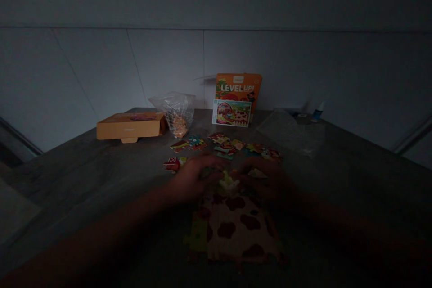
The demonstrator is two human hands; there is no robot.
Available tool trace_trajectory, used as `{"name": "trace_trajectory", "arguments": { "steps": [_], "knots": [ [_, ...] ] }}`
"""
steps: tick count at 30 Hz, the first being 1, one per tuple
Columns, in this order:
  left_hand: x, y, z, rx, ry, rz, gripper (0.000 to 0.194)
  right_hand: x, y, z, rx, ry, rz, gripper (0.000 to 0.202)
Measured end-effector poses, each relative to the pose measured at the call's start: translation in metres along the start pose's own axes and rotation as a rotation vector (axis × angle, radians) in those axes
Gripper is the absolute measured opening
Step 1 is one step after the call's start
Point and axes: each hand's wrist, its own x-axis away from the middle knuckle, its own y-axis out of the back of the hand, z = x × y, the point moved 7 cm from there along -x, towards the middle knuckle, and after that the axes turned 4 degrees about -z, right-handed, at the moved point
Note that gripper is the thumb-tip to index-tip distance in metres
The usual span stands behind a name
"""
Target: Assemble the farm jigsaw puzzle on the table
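The light is dim and my hands are blurred. A small green and whitish puzzle piece [229, 183] is between my hands, at the far edge of a partly joined jigsaw puzzle [236, 227] showing a brown-spotted cow body. My left hand [197, 175] reaches in from the left, its curled fingers closed at the piece. From the right, my right hand [265, 177] meets the same piece with bent fingers; much of its grip is in shadow. A red barn puzzle piece [173, 164] lies just left of my left hand.
Loose puzzle pieces [226, 146] are spread beyond my hands on the grey table [135, 175]. An orange box [130, 127], a clear bag with pieces [178, 121], a picture card [231, 113] before an orange package [239, 85], flat clear plastic [292, 130] and a small bottle [317, 112] stand farther back.
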Motion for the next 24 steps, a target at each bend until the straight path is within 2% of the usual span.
{"name": "trace_trajectory", "arguments": {
  "steps": [3, 7, 12, 15, 19, 22, 24],
  "knots": [
    [-0.002, 0.005, -0.001, 0.019, -0.009, -0.063, 0.013, 0.002, -0.003, -0.003, 0.000, -0.038, 0.039, 0.012],
    [-0.003, 0.001, -0.003, 0.002, -0.019, -0.012, 0.014, 0.005, -0.008, -0.007, -0.017, -0.079, 0.092, 0.011],
    [0.000, -0.003, 0.000, -0.007, 0.010, 0.039, 0.015, 0.006, -0.012, -0.008, -0.024, -0.091, 0.145, 0.033],
    [0.000, -0.005, -0.001, 0.009, 0.015, 0.065, 0.014, 0.006, -0.011, -0.005, 0.022, -0.028, 0.144, 0.029],
    [-0.001, -0.006, -0.001, 0.026, -0.013, 0.082, 0.011, 0.006, -0.012, -0.001, 0.052, 0.027, 0.165, 0.012],
    [0.001, -0.008, 0.000, 0.079, -0.015, 0.104, 0.010, 0.005, -0.011, 0.005, 0.083, 0.046, 0.164, 0.014],
    [0.003, -0.011, 0.002, 0.113, 0.032, 0.137, 0.020, 0.006, -0.010, 0.010, 0.094, 0.061, 0.164, 0.016]
  ]
}}
